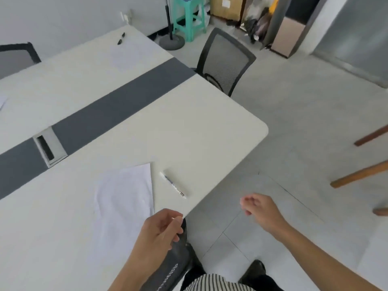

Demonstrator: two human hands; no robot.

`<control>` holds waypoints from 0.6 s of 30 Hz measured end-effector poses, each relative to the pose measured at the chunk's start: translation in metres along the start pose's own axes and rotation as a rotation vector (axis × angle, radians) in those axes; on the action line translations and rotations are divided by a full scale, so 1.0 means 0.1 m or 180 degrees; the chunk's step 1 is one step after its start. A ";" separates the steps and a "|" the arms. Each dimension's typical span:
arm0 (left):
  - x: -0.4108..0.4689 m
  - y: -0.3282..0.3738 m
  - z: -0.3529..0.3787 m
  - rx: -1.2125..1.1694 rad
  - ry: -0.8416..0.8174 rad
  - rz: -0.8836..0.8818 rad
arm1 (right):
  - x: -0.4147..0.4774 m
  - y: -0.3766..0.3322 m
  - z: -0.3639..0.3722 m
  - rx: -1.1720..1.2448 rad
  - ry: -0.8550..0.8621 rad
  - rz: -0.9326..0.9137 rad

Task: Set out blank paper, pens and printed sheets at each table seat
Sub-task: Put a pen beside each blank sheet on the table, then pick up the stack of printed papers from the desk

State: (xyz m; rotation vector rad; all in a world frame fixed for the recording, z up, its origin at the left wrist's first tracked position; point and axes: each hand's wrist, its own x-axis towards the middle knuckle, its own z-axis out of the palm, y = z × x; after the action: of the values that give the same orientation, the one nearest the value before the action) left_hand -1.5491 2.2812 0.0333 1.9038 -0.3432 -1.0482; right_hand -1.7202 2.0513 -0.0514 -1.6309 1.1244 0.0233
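Note:
Sheets of white paper (126, 196) lie on the white table (189, 127) near its front right corner. A white pen (173, 185) lies just to their right. My left hand (161, 229) hovers over the table's front edge below the paper, fingers loosely curled and holding nothing. My right hand (258, 208) hangs over the floor to the right of the table, fingers relaxed and empty. At the far end lie another sheet (128, 57) and two dark pens (121, 38). A corner of paper (2, 101) shows at the left edge.
A dark grey strip (117, 106) with a cable box (49, 147) runs across the table. A black mesh chair (224, 61) stands at the right side, another chair (19, 55) at the far left. A green stool (190, 17), a lamp base (172, 42) and wooden legs (361, 175) stand on the floor.

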 end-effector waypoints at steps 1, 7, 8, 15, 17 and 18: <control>0.05 0.09 0.15 0.0054 -0.0094 0.0041 | -0.10 0.08 -0.19 0.0174 0.0087 0.0085; 0.29 0.63 1.27 0.0361 -0.0403 0.0290 | -0.51 0.59 -1.32 0.0913 0.0627 0.0370; 0.32 0.72 1.48 0.0370 -0.0433 0.0312 | -0.55 0.68 -1.51 0.0987 0.0714 0.0397; 0.59 1.20 2.67 0.0550 -0.0634 0.0464 | -0.53 1.02 -2.77 0.1132 0.1020 0.0336; 0.69 1.36 2.85 0.0549 -0.0674 0.0493 | -0.46 1.03 -3.05 0.1179 0.1105 0.0263; 0.77 1.43 2.93 0.0523 -0.0667 0.0494 | -0.41 1.03 -3.17 0.1209 0.1128 0.0235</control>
State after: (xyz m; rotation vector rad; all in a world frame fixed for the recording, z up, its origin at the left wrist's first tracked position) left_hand -1.7071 1.9857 0.0429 1.8796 -0.7048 -1.1456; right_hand -1.9717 1.8408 0.0204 -1.2798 1.3619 -0.4221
